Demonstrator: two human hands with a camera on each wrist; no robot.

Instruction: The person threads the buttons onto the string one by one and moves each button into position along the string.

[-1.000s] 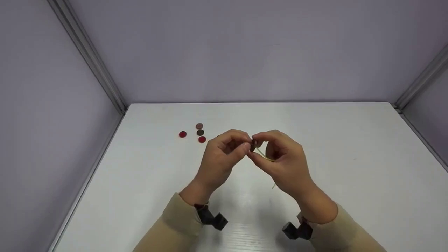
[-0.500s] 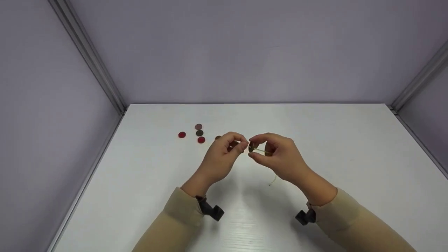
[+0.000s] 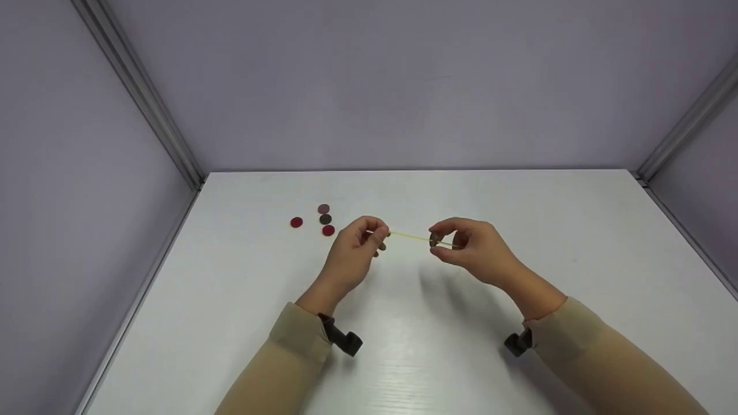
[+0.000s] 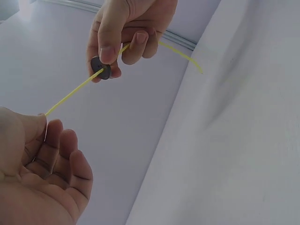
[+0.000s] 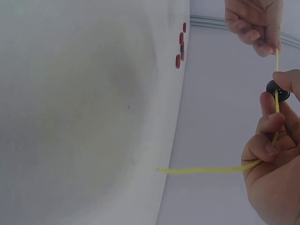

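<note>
Above the white table (image 3: 403,346) my two hands stretch a thin yellow string (image 3: 409,236) between them. My left hand (image 3: 373,234) pinches the string's left end between thumb and fingers. My right hand (image 3: 447,239) pinches a small dark button (image 3: 433,240) threaded on the string. In the left wrist view the string (image 4: 70,96) runs from my left hand (image 4: 42,140) up through the button (image 4: 101,70) held by my right hand (image 4: 126,33). The right wrist view shows the string's loose tail (image 5: 206,169) trailing from my right hand (image 5: 274,140).
Several loose buttons lie on the table left of my hands: a red one (image 3: 296,222), a pinkish one (image 3: 323,208), a dark one (image 3: 326,219) and another red one (image 3: 328,230). Grey-lilac walls with metal corner rails (image 3: 138,92) enclose the table.
My hands have drawn apart. The left hand pulled the string out to the left through the button, and the tail that hung below my right hand is gone from the head view.
</note>
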